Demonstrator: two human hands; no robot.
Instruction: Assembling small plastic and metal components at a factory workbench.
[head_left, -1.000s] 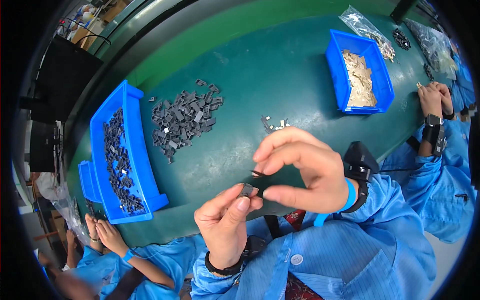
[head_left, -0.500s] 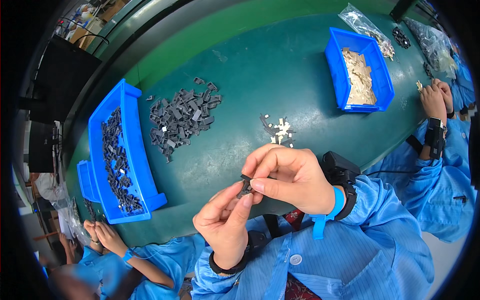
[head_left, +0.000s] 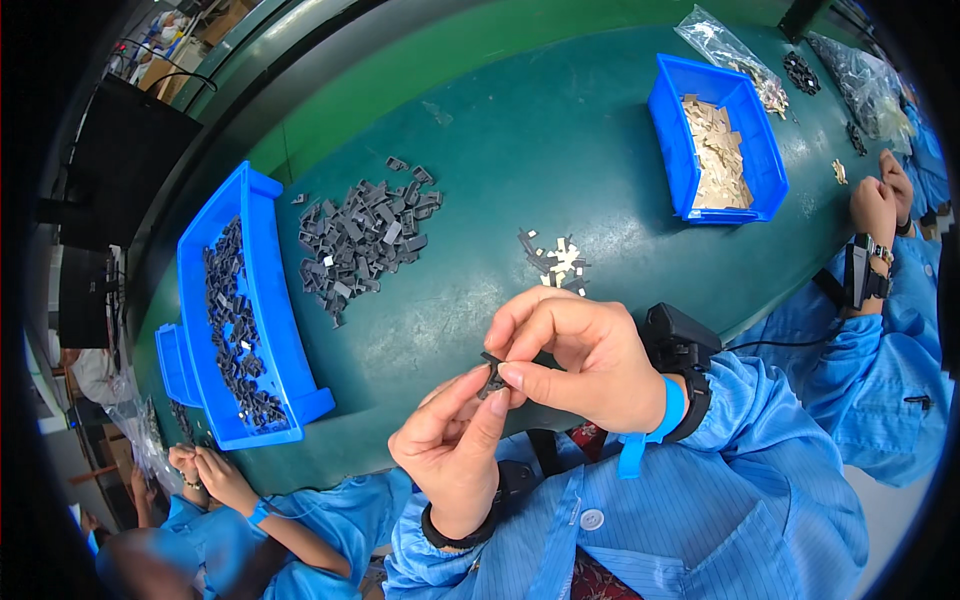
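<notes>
Both my hands meet over the near edge of the green table [head_left: 520,170]. My left hand [head_left: 452,452] pinches a small dark plastic part [head_left: 492,376] from below with thumb and fingers. My right hand [head_left: 570,355] presses on the same part from above with its fingertips. Farther out on the table lies a small cluster of pale and dark little pieces [head_left: 555,258]. A heap of dark grey plastic parts [head_left: 360,240] lies to the left of it.
A blue bin of dark parts [head_left: 240,310] stands at the left, a blue bin of pale parts [head_left: 715,140] at the right. Clear bags [head_left: 735,50] lie at the far right. Other people's hands work at the right [head_left: 875,205] and lower left [head_left: 210,475].
My hands have drawn slightly lower and closer to my body, still together on the small part. The fingers of my right hand have closed tighter onto it.
</notes>
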